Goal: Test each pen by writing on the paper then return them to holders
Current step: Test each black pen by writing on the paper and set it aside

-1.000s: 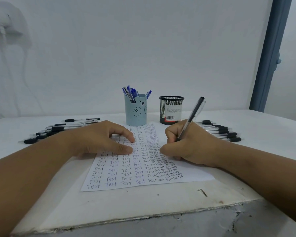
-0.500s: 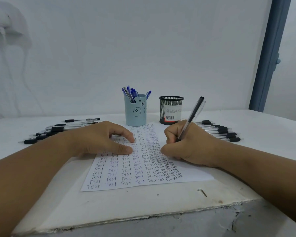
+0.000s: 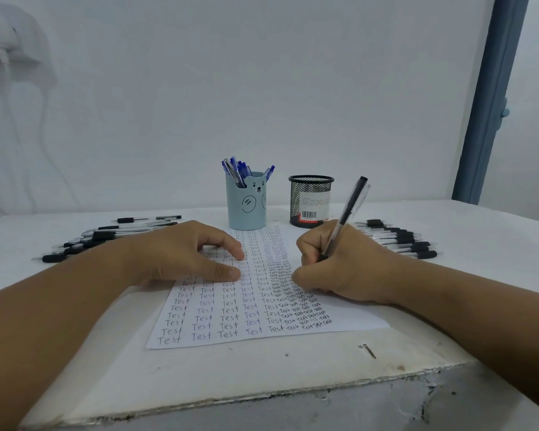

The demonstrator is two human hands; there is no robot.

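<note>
Head view: right hand (image 3: 346,269) grips a black pen (image 3: 346,217), writing on the paper (image 3: 231,318).
Left hand (image 3: 184,253) rests flat on the paper; if it lifts, the sheet could slide.

The pen (image 3: 346,216) tip is hidden inside the curled right hand (image 3: 339,265), so its contact with the paper (image 3: 249,306) cannot be told. The left hand (image 3: 181,253) covers some written rows. Print on the mesh holder (image 3: 311,200) label is too small to read.
</note>
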